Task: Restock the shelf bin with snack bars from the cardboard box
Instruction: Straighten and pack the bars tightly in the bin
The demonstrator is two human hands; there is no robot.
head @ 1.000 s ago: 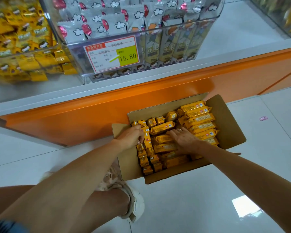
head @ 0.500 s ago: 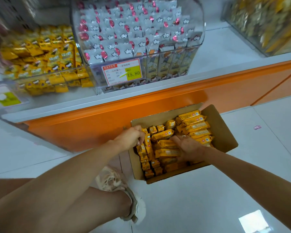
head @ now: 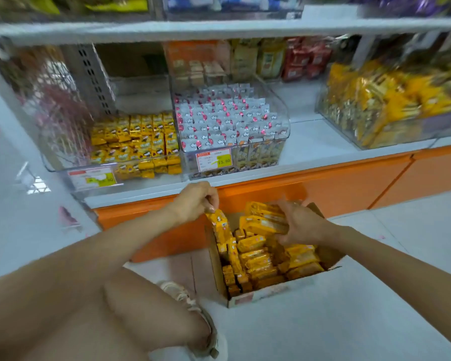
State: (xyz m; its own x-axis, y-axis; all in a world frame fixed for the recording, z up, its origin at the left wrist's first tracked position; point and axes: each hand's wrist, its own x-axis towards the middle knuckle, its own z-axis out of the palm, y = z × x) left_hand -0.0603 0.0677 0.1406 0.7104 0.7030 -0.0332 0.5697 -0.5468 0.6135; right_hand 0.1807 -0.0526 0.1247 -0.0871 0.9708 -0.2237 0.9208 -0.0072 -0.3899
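Observation:
An open cardboard box full of yellow snack bars stands on the floor below the shelf. My left hand pinches the top of a strip of yellow bars and holds it above the box's left side. My right hand grips a bundle of several yellow bars lifted over the box's far end. On the lowest shelf, up and to the left, a clear bin holds matching yellow bars and is partly filled.
A clear bin of white and pink packets stands right of the yellow bin, another bin of gold snacks farther right. The orange shelf base runs behind the box. My knee and sandalled foot lie left of the box.
Both hands were down among the bars in the box. They have risen, each with yellow bars in it, and my view has tilted up to show the shelf bins.

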